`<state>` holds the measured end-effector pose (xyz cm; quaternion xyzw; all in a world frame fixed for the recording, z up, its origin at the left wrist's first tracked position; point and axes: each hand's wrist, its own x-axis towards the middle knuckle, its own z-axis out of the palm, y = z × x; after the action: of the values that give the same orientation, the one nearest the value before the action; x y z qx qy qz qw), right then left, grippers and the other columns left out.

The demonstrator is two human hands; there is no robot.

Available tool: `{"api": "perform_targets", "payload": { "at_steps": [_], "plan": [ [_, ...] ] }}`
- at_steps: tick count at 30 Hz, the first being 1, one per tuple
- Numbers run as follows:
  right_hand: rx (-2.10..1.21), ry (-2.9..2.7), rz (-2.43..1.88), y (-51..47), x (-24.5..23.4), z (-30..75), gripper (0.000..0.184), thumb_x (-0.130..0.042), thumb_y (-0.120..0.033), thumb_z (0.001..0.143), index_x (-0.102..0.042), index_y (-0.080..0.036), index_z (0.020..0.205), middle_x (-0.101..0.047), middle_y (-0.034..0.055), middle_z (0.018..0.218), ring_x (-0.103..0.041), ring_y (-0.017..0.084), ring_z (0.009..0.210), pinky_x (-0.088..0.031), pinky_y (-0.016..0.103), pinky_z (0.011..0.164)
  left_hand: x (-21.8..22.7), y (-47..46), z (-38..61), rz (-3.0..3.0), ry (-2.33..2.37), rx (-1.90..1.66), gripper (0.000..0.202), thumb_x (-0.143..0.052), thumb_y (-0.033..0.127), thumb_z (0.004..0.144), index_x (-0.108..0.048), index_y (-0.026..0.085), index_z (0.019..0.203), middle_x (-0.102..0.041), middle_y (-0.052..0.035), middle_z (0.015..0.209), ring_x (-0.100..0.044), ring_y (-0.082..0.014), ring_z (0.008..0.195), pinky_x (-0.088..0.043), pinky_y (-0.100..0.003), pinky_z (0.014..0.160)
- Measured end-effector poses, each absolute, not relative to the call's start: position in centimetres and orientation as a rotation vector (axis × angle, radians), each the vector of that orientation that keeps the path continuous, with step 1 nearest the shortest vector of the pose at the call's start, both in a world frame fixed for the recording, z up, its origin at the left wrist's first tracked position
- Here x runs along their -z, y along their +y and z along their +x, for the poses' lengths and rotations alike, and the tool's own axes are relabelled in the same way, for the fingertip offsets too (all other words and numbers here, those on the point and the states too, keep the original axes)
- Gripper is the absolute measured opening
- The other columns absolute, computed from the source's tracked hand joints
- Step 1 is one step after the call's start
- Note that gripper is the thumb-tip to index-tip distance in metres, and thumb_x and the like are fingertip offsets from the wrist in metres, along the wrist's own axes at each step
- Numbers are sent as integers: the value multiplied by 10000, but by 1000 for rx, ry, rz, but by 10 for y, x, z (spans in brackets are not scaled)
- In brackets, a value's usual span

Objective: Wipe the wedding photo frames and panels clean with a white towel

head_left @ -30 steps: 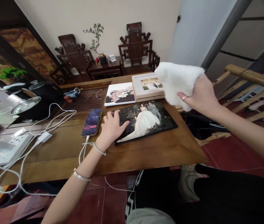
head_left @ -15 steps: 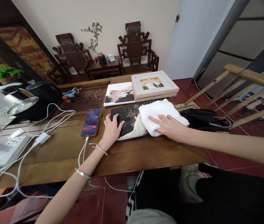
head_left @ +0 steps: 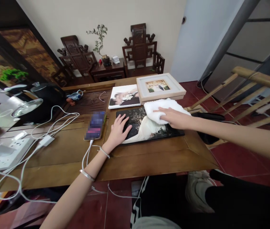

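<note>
A dark wedding photo print (head_left: 146,130) lies flat on the wooden table (head_left: 135,159). My left hand (head_left: 119,129) rests on its left edge, fingers spread flat. My right hand (head_left: 174,117) presses a folded white cloth (head_left: 161,108) onto the print's upper right part, palm down and fingers extended over the cloth. Behind the print lie a second photo print (head_left: 124,96) and a white framed photo (head_left: 160,86).
A phone (head_left: 95,125) on a charging cable lies left of the print. White power strips (head_left: 8,152) and cables (head_left: 53,124) cover the table's left side, near a black kettle (head_left: 46,95). A bamboo chair (head_left: 244,95) stands at the right, carved dark chairs (head_left: 141,51) at the back.
My right hand brought the cloth down from the air onto the print, then slid it up toward the print's far right corner. My left hand stayed on the print's left edge.
</note>
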<state>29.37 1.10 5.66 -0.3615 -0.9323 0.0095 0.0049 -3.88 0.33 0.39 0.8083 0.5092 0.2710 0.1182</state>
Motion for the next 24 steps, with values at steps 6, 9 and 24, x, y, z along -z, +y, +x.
{"api": "perform_targets", "payload": {
  "at_steps": [6,9,24],
  "plan": [
    [-64,-2916,-1190,21,-56,300,632,-421,103,595,-630,-152,1134,-400,179,1540,-264,384,1465,-399,602,1066,2,5,-45,2179,1321,-1151,313,-594,301,917,-669,208,1206,-599,-110,1405,-462,-276,1399,-346,-527,1172],
    [-64,-2891,-1220,13,-50,300,695,-405,110,569,-629,-174,1162,-318,135,1600,-210,389,1481,-353,663,1076,3,2,-46,2043,1281,-1316,239,-579,248,913,-712,181,1100,-688,-118,1275,-590,-246,1283,-411,-465,1146],
    [-1,-2916,-1202,-55,-55,296,602,-395,118,597,-645,-172,1062,-397,157,1553,-288,381,1456,-408,597,1029,4,6,-52,2240,1296,-1038,441,-585,380,924,-602,194,1324,-507,-126,1493,-427,-268,1424,-325,-506,1190]
  ]
}}
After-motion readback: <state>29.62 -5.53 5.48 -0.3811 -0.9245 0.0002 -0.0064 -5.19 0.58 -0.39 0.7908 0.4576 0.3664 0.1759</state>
